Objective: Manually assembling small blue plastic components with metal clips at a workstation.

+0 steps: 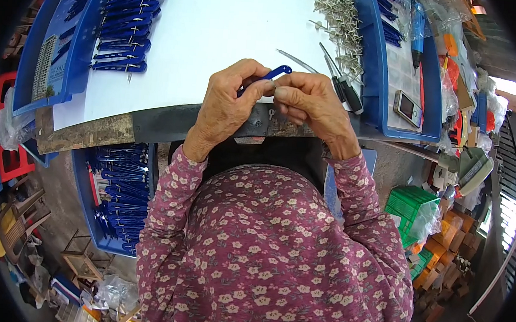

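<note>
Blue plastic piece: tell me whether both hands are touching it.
Touching. The head view shows the left hand and right hand both pinching the blue plastic piece.

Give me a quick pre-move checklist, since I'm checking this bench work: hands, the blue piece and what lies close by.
1. Blue plastic piece held by both hands: ok, left hand and right hand both pinch it above the table edge.
2. View of the joint between the fingertips: cannot tell, fingers cover it.
3. Screwdrivers within reach: ok, lying on the white table just beyond the right hand.
4. Metal pins at hand: ok, a pile lies near the blue tray wall.
5. Blue pieces kept apart: ok, stacked at the table's left.
</note>
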`<move>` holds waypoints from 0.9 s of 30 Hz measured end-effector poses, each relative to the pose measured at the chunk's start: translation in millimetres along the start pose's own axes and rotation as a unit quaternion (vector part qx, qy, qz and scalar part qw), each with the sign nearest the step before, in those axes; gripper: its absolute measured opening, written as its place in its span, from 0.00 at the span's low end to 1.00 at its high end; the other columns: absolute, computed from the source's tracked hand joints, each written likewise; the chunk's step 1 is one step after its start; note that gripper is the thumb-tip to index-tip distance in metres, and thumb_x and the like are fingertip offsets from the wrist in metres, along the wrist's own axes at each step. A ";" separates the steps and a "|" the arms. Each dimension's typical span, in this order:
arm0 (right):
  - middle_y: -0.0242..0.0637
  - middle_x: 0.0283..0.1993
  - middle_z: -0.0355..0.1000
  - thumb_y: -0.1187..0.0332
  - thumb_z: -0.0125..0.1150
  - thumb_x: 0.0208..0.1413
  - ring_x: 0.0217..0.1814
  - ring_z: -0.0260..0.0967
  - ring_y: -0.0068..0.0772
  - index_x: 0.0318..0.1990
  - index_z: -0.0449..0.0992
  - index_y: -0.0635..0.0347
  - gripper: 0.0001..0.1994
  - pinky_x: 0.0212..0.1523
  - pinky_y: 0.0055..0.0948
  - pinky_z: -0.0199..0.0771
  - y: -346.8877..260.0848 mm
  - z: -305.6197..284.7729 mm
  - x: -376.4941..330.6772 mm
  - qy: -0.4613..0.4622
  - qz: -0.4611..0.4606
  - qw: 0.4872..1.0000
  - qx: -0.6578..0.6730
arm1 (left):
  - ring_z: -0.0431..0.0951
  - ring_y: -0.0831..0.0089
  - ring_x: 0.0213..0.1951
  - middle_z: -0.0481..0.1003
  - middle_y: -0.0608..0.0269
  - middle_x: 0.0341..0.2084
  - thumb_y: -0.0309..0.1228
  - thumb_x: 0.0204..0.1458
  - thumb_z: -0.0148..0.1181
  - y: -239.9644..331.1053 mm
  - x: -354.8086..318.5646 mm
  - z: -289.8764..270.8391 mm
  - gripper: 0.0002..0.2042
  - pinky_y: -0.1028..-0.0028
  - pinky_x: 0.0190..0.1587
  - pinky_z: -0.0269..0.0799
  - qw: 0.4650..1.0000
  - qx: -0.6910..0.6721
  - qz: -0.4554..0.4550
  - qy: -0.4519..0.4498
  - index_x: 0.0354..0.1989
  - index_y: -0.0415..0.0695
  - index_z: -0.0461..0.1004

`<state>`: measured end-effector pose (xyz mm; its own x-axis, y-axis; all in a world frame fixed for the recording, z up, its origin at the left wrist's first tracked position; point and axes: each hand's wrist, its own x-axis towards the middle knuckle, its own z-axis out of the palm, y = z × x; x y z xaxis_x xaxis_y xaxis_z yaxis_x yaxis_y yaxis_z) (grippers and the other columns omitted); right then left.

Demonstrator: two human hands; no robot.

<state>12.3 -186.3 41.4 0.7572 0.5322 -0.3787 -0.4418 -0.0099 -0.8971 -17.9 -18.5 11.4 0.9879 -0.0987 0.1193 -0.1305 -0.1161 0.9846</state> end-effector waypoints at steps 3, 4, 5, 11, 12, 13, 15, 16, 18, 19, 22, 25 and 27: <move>0.27 0.19 0.63 0.65 0.60 0.49 0.13 0.49 0.10 0.32 0.71 0.66 0.11 0.13 0.11 0.49 8.6 1.6 3.6 0.005 -0.025 0.998 -0.065 | 0.70 0.82 0.25 0.71 0.66 0.22 0.24 0.49 0.54 1.3 0.0 1.5 0.04 0.83 0.28 0.65 1.000 -0.003 -0.001 0.013 0.31 0.36 0.71; 0.27 0.19 0.63 0.65 0.60 0.49 0.13 0.49 0.10 0.32 0.71 0.66 0.11 0.13 0.11 0.49 8.5 1.9 4.2 0.005 -0.025 0.998 -0.065 | 0.68 0.80 0.24 0.70 0.64 0.21 0.23 0.48 0.54 1.7 0.1 2.0 0.04 0.81 0.26 0.64 0.999 -0.021 0.007 0.029 0.30 0.35 0.71; 0.28 0.20 0.64 0.65 0.60 0.50 0.13 0.49 0.10 0.32 0.71 0.66 0.11 0.13 0.11 0.49 8.0 2.2 4.9 0.003 -0.019 0.996 -0.086 | 0.68 0.80 0.24 0.70 0.64 0.21 0.23 0.48 0.54 1.8 0.2 1.5 0.04 0.81 0.26 0.64 0.999 -0.021 0.007 0.028 0.30 0.35 0.71; 0.28 0.21 0.64 0.65 0.60 0.49 0.15 0.50 0.10 0.32 0.71 0.66 0.11 0.15 0.11 0.49 -0.4 1.9 1.6 -0.015 -0.007 1.000 -0.007 | 0.69 0.80 0.24 0.70 0.64 0.21 0.23 0.48 0.54 1.4 2.4 0.4 0.04 0.81 0.26 0.64 0.999 -0.031 0.019 0.028 0.30 0.35 0.71; 0.28 0.21 0.64 0.65 0.61 0.48 0.15 0.51 0.10 0.32 0.71 0.65 0.11 0.15 0.10 0.49 -0.8 1.7 1.2 -0.025 -0.014 0.999 0.021 | 0.70 0.82 0.25 0.71 0.66 0.22 0.23 0.49 0.54 2.2 2.1 -0.5 0.04 0.83 0.27 0.65 1.000 -0.019 0.016 0.016 0.32 0.36 0.71; 0.28 0.21 0.64 0.65 0.61 0.48 0.15 0.51 0.10 0.32 0.71 0.65 0.11 0.15 0.10 0.49 0.3 1.5 1.7 -0.024 -0.014 0.999 0.021 | 0.71 0.84 0.27 0.72 0.67 0.23 0.24 0.50 0.54 2.4 1.5 -1.2 0.05 0.85 0.29 0.66 1.000 -0.006 0.013 0.005 0.33 0.37 0.72; 0.28 0.21 0.64 0.65 0.60 0.49 0.15 0.50 0.10 0.32 0.71 0.66 0.11 0.15 0.11 0.49 4.1 1.4 3.9 -0.010 -0.006 1.000 -0.024 | 0.71 0.81 0.25 0.72 0.64 0.23 0.23 0.49 0.54 1.7 1.2 -1.7 0.04 0.82 0.28 0.66 1.000 -0.001 0.004 0.006 0.32 0.36 0.71; 0.28 0.21 0.64 0.65 0.60 0.49 0.15 0.50 0.10 0.32 0.71 0.66 0.11 0.15 0.11 0.49 5.4 3.0 4.6 -0.011 -0.006 1.000 -0.024 | 0.71 0.78 0.24 0.72 0.61 0.22 0.23 0.47 0.54 1.5 0.7 -2.0 0.04 0.80 0.27 0.65 1.000 0.005 -0.005 0.009 0.30 0.35 0.71; 0.28 0.21 0.65 0.66 0.60 0.49 0.15 0.50 0.10 0.33 0.72 0.66 0.11 0.15 0.11 0.49 7.0 7.2 5.8 -0.005 -0.014 0.996 -0.084 | 0.71 0.77 0.24 0.72 0.60 0.22 0.23 0.47 0.54 0.6 -0.1 -2.1 0.04 0.79 0.27 0.66 1.000 0.004 0.008 0.015 0.30 0.34 0.71; 0.28 0.21 0.65 0.66 0.60 0.49 0.15 0.50 0.10 0.33 0.72 0.66 0.11 0.15 0.11 0.49 7.4 7.8 6.8 -0.005 -0.012 0.996 -0.084 | 0.71 0.77 0.24 0.72 0.60 0.22 0.23 0.47 0.54 -1.1 0.5 -2.1 0.04 0.79 0.27 0.66 1.000 0.002 0.017 0.018 0.30 0.34 0.71; 0.29 0.22 0.65 0.65 0.60 0.49 0.15 0.50 0.11 0.32 0.71 0.66 0.11 0.14 0.11 0.48 8.0 6.6 8.1 0.008 -0.015 0.996 -0.092 | 0.71 0.77 0.24 0.72 0.60 0.22 0.23 0.47 0.54 -2.6 0.8 -1.3 0.04 0.79 0.27 0.66 1.000 0.008 0.016 0.025 0.29 0.34 0.71; 0.29 0.22 0.64 0.64 0.61 0.49 0.14 0.49 0.11 0.31 0.71 0.65 0.12 0.14 0.11 0.47 8.6 1.1 7.4 -0.028 -0.018 0.999 0.009 | 0.71 0.76 0.24 0.72 0.60 0.22 0.23 0.46 0.54 2.7 1.3 -3.4 0.04 0.78 0.27 0.66 1.000 -0.019 -0.001 0.023 0.29 0.34 0.71; 0.30 0.22 0.64 0.64 0.61 0.49 0.14 0.48 0.11 0.30 0.71 0.65 0.12 0.14 0.11 0.46 8.5 2.3 7.0 -0.035 -0.018 0.999 0.038 | 0.71 0.76 0.24 0.72 0.60 0.22 0.23 0.47 0.54 1.1 0.6 -2.6 0.04 0.78 0.27 0.66 1.000 -0.016 0.005 0.026 0.29 0.35 0.71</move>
<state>12.7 -180.7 31.7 0.7394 0.5888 -0.3265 -0.4512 0.0734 -0.8894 -17.2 -16.1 12.9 0.9896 -0.0482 0.1357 -0.1394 -0.0840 0.9867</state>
